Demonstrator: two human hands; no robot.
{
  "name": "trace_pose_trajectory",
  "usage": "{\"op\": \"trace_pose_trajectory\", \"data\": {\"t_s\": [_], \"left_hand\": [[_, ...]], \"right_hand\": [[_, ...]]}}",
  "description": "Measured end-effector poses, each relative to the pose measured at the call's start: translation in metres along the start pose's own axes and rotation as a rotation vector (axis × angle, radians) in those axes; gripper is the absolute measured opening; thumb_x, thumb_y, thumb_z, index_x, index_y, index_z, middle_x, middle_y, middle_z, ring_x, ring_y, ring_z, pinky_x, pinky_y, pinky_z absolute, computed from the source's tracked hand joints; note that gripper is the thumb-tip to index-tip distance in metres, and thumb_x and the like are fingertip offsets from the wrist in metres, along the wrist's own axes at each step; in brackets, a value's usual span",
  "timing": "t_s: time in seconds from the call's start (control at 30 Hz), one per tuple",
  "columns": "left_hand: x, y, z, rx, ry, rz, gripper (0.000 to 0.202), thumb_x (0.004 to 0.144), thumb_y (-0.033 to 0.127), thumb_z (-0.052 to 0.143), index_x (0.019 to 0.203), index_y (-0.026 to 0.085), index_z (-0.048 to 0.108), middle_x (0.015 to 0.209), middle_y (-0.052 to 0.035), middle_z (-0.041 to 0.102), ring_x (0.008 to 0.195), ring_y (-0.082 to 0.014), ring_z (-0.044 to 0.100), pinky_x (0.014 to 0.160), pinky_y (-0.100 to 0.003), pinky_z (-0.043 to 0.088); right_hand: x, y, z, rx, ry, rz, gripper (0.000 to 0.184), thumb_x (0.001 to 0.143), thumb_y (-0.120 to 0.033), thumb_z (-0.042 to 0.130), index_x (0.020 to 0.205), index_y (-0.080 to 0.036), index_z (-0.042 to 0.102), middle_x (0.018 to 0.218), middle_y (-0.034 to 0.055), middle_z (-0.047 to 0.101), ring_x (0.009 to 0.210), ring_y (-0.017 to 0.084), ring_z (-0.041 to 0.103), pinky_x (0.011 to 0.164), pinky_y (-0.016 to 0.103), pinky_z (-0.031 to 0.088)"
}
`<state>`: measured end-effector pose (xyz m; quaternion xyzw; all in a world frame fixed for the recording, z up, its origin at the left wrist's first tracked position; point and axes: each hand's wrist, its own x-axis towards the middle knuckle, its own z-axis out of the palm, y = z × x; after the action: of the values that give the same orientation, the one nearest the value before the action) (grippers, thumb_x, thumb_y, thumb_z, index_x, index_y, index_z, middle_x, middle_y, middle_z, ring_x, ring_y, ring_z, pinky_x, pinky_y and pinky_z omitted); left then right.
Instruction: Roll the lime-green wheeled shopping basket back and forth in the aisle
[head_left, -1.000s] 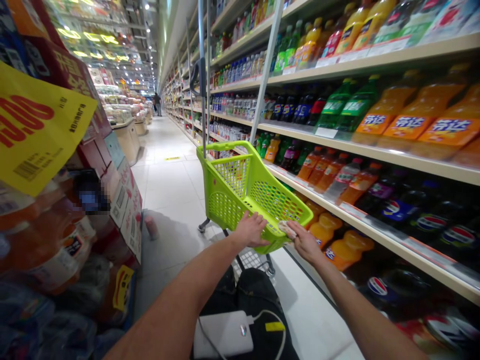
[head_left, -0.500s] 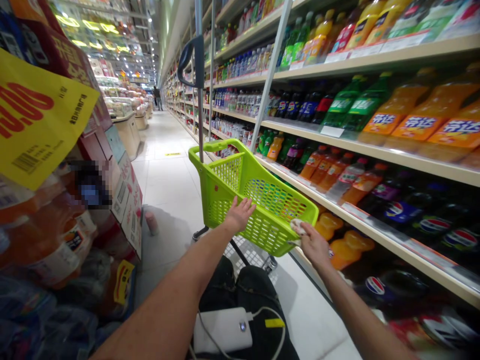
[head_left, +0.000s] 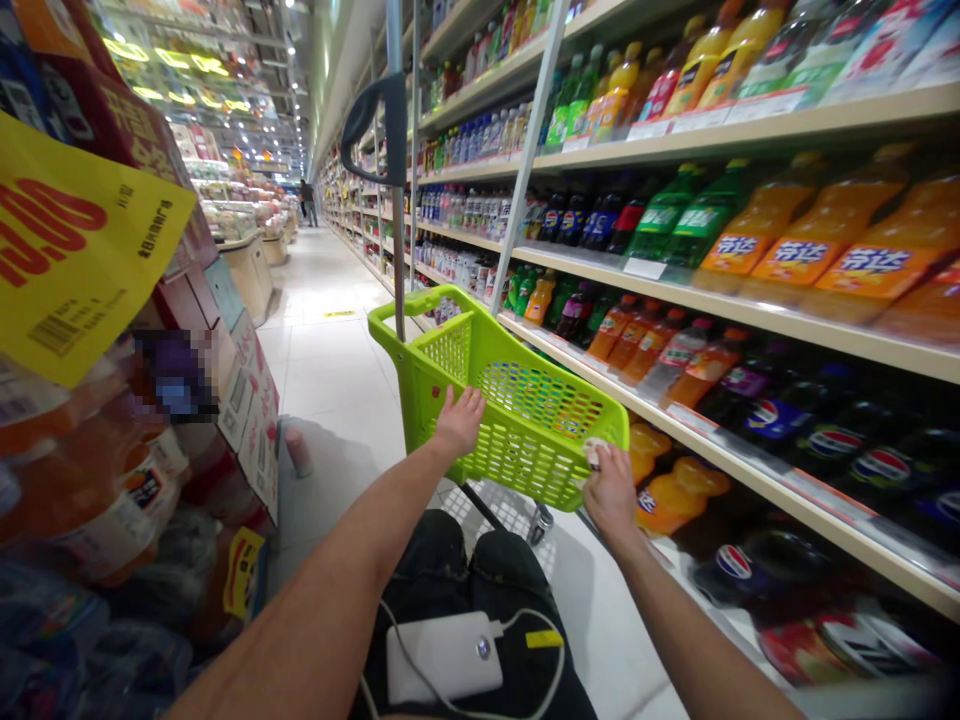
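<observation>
A lime-green shopping cart basket [head_left: 525, 462] with slotted sides stands in front of my knees. My left hand [head_left: 459, 420] lies against its near side by the top rim, fingers stretched out and holding nothing. At the basket's right end my right hand [head_left: 613, 485] is closed round a crumpled whitish cloth [head_left: 594, 450], which touches the rim there. Most of that cloth is hidden by the fingers. From the basket's far left corner rises a metal pole with a dark loop handle [head_left: 396, 130].
Shelves of drink bottles [head_left: 795, 260] run along the right, close to my right arm. Stacked cartons and bottles with a yellow price sign [head_left: 82, 250] crowd the left. A pinkish can [head_left: 298, 452] stands on the floor. On my lap lies a white power bank [head_left: 442, 655] with a cable.
The basket and both hands sit slightly further left in view. My right hand's fingers have curled more tightly round the cloth at the basket's end. My left hand stays flat against the basket.
</observation>
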<state>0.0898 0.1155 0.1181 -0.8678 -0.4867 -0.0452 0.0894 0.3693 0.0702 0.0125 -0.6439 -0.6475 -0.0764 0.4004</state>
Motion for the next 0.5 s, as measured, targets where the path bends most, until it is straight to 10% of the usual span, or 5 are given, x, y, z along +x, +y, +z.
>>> {"op": "trace_pose_trajectory", "data": {"t_s": [0.13,0.5], "left_hand": [[-0.004,0.006,-0.003,-0.017,0.034,-0.013,0.056,0.082,0.044,0.048,0.131,0.022,0.034,0.144,-0.0084,0.026,0.131,-0.0289,0.023,0.105,-0.058,0.013],[-0.025,-0.042,-0.006,0.198,0.186,-0.012,0.066,0.071,0.012,0.034,0.136,0.008,0.027,0.146,-0.0113,0.021,0.136,-0.0245,0.013,0.108,-0.053,-0.002]], "right_hand": [[0.01,-0.032,0.014,-0.052,0.065,0.028,0.046,0.071,-0.01,0.035,0.114,-0.009,0.052,0.125,0.017,0.047,0.125,0.03,0.032,0.101,0.052,0.029],[0.027,-0.05,0.013,0.048,0.112,0.211,0.05,0.072,-0.002,0.032,0.118,-0.007,0.05,0.132,0.0156,0.042,0.129,0.027,0.026,0.105,0.052,0.021]]}}
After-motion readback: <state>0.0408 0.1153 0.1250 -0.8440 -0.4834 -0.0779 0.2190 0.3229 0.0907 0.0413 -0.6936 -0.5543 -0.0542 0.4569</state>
